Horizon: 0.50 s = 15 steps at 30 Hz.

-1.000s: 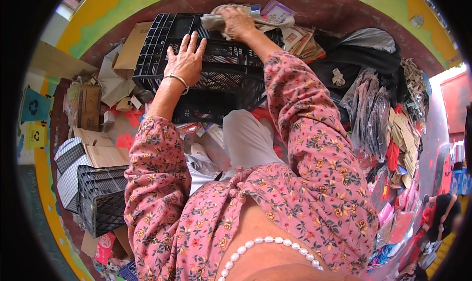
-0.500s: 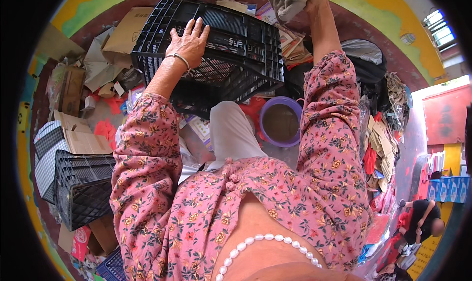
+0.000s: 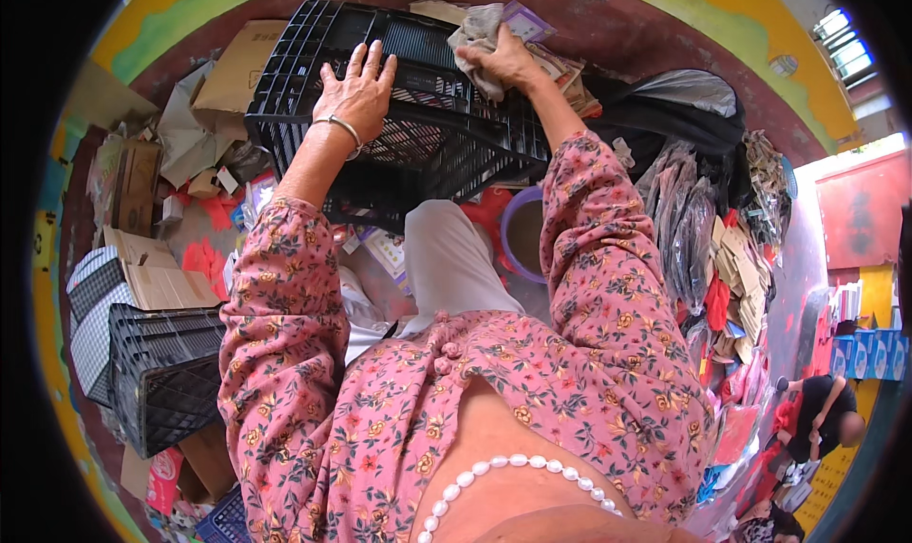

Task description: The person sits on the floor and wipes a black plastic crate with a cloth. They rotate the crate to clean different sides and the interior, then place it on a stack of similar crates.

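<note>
A black plastic crate [image 3: 427,153] with lattice sides lies tipped in front of me, its slatted face up. My left hand [image 3: 353,95] rests on that face with the fingers spread, a bangle on the wrist. At the crate's far right corner, my right hand [image 3: 508,60] grips a crumpled grey cloth [image 3: 480,44], which touches the crate's surface. Partly behind my right sleeve stands a purple basin [image 3: 513,258] of murky brown water.
A second black crate [image 3: 166,372] sits at the left beside flattened cardboard [image 3: 171,277]. Dark bags [image 3: 684,134] and plastic-wrapped bundles [image 3: 679,220] pile up on the right. Farther off at the lower right, another person [image 3: 822,415] bends over.
My right hand has come down and left with the cloth, from above the crate's right side onto its far right corner. My left hand stays spread on the crate.
</note>
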### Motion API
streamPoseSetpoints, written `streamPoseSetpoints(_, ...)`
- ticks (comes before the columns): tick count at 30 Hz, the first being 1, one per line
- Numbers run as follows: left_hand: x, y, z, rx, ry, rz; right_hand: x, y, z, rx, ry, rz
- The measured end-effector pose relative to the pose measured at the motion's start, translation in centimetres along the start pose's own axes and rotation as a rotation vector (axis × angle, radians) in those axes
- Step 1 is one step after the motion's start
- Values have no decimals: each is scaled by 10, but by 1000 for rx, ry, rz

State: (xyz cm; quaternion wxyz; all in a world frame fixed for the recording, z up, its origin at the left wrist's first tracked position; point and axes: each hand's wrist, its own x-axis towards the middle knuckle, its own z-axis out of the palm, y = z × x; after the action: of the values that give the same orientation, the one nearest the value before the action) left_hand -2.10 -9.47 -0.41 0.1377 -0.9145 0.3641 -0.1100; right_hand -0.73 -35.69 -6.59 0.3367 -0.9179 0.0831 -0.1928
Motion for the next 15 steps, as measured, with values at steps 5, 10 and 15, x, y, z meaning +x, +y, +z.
streamPoseSetpoints(5,-4,8,-2,-1,28,15,0,-9,-1,-298,168,39)
streamPoseSetpoints(10,-1,0,-2,-5,-13,19,18,4,-31,-492,-100,-147)
streamPoseSetpoints(15,-2,-4,-2,5,3,26,16,39,-100,-696,-38,34)
